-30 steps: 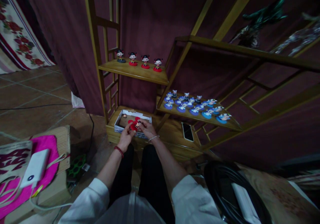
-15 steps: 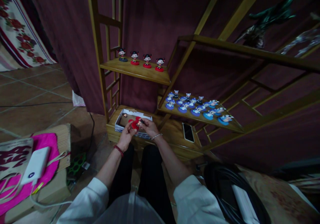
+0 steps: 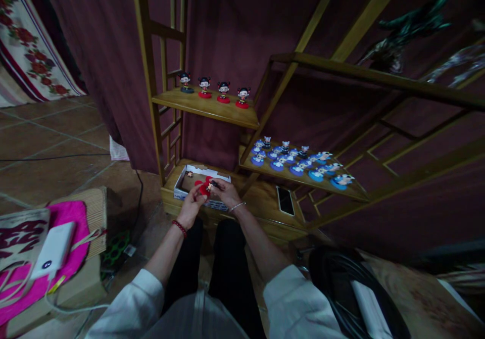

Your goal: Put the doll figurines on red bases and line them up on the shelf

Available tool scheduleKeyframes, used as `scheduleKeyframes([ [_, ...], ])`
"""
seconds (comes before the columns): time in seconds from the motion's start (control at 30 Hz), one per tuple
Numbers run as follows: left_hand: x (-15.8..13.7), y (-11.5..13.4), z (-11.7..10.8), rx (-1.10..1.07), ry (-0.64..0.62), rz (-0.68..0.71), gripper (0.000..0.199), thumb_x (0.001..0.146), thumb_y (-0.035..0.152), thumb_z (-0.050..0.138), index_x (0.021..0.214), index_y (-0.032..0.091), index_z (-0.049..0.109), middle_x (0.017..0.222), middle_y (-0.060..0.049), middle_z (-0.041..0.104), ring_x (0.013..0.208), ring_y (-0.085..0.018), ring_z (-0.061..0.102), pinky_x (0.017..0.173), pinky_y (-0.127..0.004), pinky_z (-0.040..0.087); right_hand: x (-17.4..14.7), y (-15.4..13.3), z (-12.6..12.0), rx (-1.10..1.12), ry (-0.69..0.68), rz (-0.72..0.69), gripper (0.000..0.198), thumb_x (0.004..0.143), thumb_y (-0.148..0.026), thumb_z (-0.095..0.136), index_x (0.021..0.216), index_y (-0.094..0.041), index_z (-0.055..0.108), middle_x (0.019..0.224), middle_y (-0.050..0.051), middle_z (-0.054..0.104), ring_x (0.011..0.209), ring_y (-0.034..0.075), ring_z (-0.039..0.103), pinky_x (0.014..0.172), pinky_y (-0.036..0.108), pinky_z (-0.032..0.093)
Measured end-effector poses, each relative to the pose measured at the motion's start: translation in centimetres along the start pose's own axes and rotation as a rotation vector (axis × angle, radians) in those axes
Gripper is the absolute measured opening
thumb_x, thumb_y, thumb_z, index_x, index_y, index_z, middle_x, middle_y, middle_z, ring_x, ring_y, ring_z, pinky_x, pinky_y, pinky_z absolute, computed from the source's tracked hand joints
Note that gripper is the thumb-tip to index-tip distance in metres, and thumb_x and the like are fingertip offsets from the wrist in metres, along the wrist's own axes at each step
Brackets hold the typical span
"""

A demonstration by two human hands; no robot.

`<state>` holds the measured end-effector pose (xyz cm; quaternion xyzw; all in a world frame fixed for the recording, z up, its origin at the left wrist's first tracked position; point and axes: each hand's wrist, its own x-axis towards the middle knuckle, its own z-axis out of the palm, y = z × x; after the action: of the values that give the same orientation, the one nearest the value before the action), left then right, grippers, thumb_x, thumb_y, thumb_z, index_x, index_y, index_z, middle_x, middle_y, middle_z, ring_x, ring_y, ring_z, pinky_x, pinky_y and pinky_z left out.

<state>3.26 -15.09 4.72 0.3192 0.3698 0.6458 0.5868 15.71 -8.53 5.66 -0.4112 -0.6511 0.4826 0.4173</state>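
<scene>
Over the near side of a shallow white cardboard box (image 3: pixel 182 193), my two hands meet. My left hand (image 3: pixel 192 205) is closed on a round red base (image 3: pixel 204 189). In the fingers of my right hand (image 3: pixel 226 192) is a small figurine (image 3: pixel 210 187) with a dark head, held against that base; whether the two are joined I cannot tell. Inside the box, more red pieces (image 3: pixel 198 183) show just behind my fingers, and a small figurine part (image 3: pixel 190 174) lies in the far left corner.
Several figurines on red or dark bases (image 3: pixel 223 92) stand on the upper wooden shelf (image 3: pixel 212 109). Blue and purple figurines (image 3: pixel 279 163) crowd the right shelf. A phone (image 3: pixel 285 200) lies right of the box. A power bank (image 3: pixel 53 250) rests on pink cloth at left; coiled black cable (image 3: pixel 322 278) sits lower right.
Almost nothing differs. The figurine and my right fingers have shifted very slightly against the red base; my left hand keeps its place.
</scene>
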Motion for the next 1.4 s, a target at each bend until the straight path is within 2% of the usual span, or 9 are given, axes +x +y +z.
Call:
scheduleKeyframes([
  [0.3,0.1,0.0,0.0,-0.010,-0.012,-0.021,0.052,0.058,0.022,0.068,0.108,0.018,0.053,0.099,-0.006,0.058,0.082,-0.015,0.054,0.070,-0.029,0.045,-0.4,-1.5,-0.1,-0.051,-0.051,-0.052,0.028,0.067,-0.024,0.058,0.094,-0.019,0.060,0.095,0.002,0.063,0.087,0.014,0.057,0.085,0.031,0.041],
  [0.67,0.1,0.0,0.1,0.002,-0.021,-0.021,0.056,0.060,0.024,0.067,0.112,0.016,0.051,0.102,-0.009,0.058,0.085,-0.016,0.053,0.071,-0.028,0.045,-0.7,-1.5,-0.2,0.051,-0.062,0.008,0.031,0.066,-0.025,0.059,0.096,-0.019,0.058,0.097,0.003,0.062,0.089,0.014,0.057,0.084,0.031,0.042],
  [0.97,0.0,0.1,0.0,0.037,-0.034,-0.015,0.053,0.061,0.023,0.067,0.111,0.015,0.053,0.100,-0.007,0.059,0.082,-0.016,0.054,0.071,-0.028,0.045,-0.5,-1.7,-0.5,-0.174,-0.091,-0.109,0.028,0.071,-0.028,0.056,0.097,-0.020,0.060,0.099,0.002,0.062,0.091,0.014,0.056,0.084,0.030,0.042],
  [1.4,-0.4,1.0,0.4,-0.015,-0.058,-0.007,0.047,0.060,0.021,0.067,0.106,0.017,0.057,0.093,-0.005,0.062,0.078,-0.014,0.055,0.072,-0.027,0.044,-0.5,-3.3,-0.3,-0.361,-0.164,-0.158,0.027,0.075,-0.027,0.053,0.101,-0.024,0.060,0.097,0.001,0.064,0.081,0.013,0.059,0.075,0.026,0.045],
])
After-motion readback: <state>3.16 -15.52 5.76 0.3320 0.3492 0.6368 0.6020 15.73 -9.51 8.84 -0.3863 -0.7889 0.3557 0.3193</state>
